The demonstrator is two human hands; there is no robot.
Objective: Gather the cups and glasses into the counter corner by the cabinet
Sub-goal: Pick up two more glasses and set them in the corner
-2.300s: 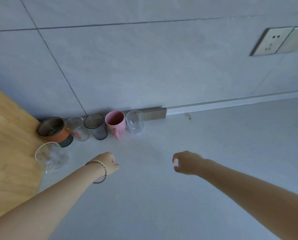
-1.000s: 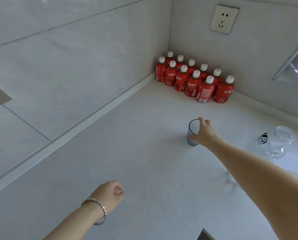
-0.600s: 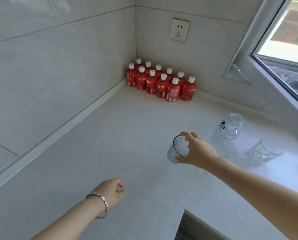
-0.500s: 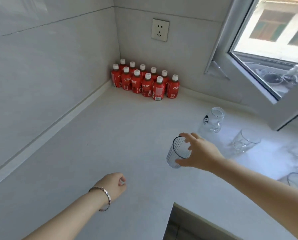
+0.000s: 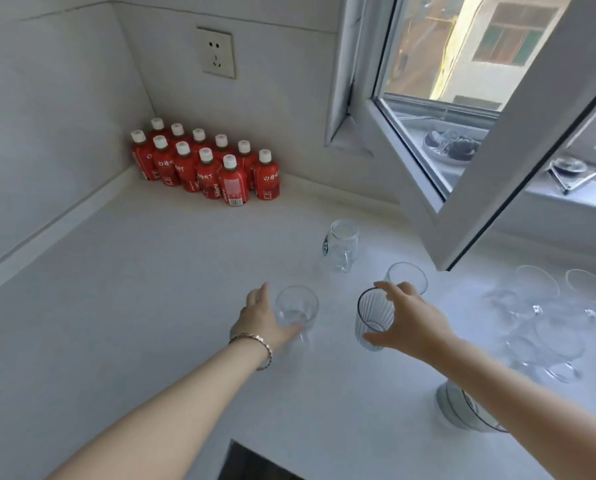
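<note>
- Your right hand wraps its fingers around the ribbed grey glass, thumb below, rim tilted toward you.
- Your left hand cups the side of a clear glass, fingers curled partway around it.
- Both glasses sit over the white table, between the red bottles in the corner and the open window.
</note>
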